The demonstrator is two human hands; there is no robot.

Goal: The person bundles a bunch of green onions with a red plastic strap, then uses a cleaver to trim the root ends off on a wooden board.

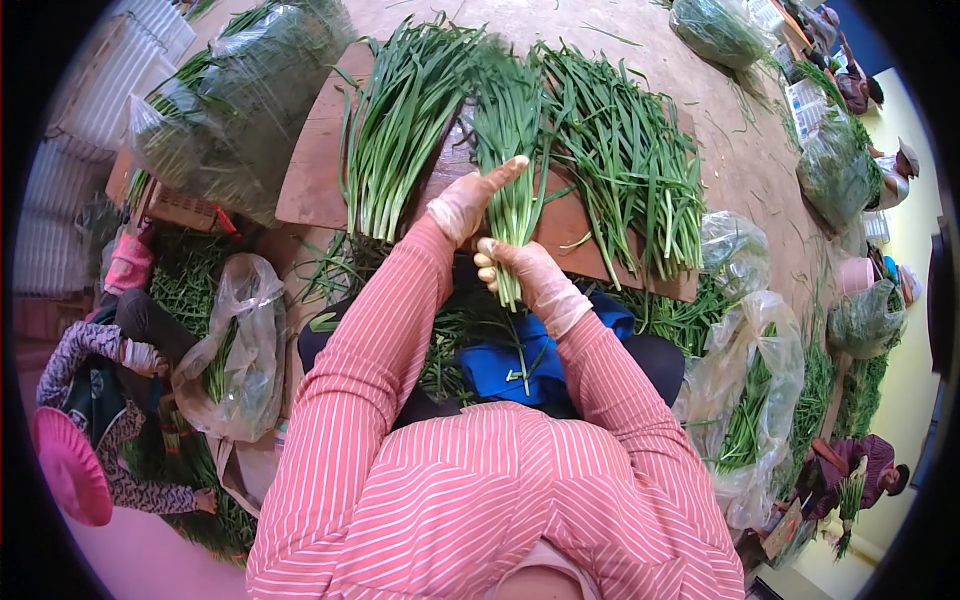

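My right hand (pixel 535 278), in a thin pale glove, is closed round the white stem ends of a bunch of garlic chives (pixel 508 120). The bunch points away from me, its leaf tips blurred. My left hand (pixel 472 203), also gloved, grips the bunch higher up from its left side. One finger lies stretched across the front; its other fingers are mostly hidden. A left pile of garlic chives (pixel 405 130) and a right pile of garlic chives (pixel 630 160) lie on a brown board (pixel 315 185) in front of me.
A blue cloth (pixel 510 360) lies between my knees among loose leaves. Plastic bags of greens stand at my left (pixel 245 340) and right (pixel 750 400). A large wrapped bundle (pixel 240 110) is at far left. A co-worker in a pink hat (pixel 72 465) sits left; other people work along the right.
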